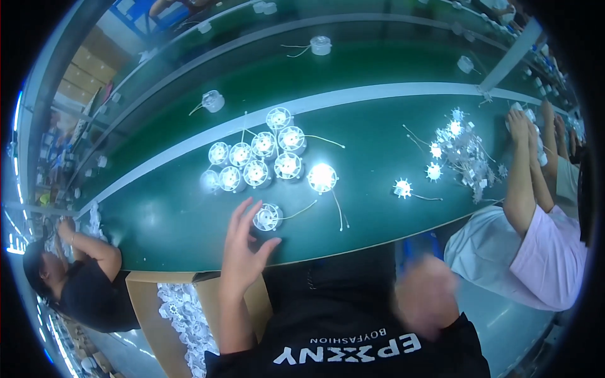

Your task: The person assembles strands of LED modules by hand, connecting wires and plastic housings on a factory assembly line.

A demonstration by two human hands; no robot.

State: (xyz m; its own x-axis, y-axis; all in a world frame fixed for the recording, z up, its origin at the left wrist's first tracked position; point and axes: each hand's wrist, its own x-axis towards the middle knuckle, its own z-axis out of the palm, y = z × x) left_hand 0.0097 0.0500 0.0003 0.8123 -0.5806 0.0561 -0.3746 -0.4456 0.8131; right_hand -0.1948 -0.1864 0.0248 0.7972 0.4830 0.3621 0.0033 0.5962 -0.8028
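My left hand (pixel 244 249) hovers at the near edge of the green work surface, thumb and fingers spread apart. Just beyond its fingers is a round white spoked plastic part (pixel 268 217) with a thin cord trailing right; whether they touch is hard to tell. Behind it stands a cluster of similar round parts (pixel 256 173). A brightly lit round part (pixel 322 178) sits right of the cluster, its cords hanging toward me. My right hand (pixel 427 295) is low at the right, off the table edge and smeared by motion; its fingers cannot be made out.
A pile of small star-shaped white pieces (pixel 466 154) with wires lies right, one loose piece (pixel 403 188) nearer. An open cardboard box (pixel 144 302) of white parts stands by my left forearm. Beyond a pale rail (pixel 353 92), round parts sit on a green belt (pixel 391 63). Co-workers flank me.
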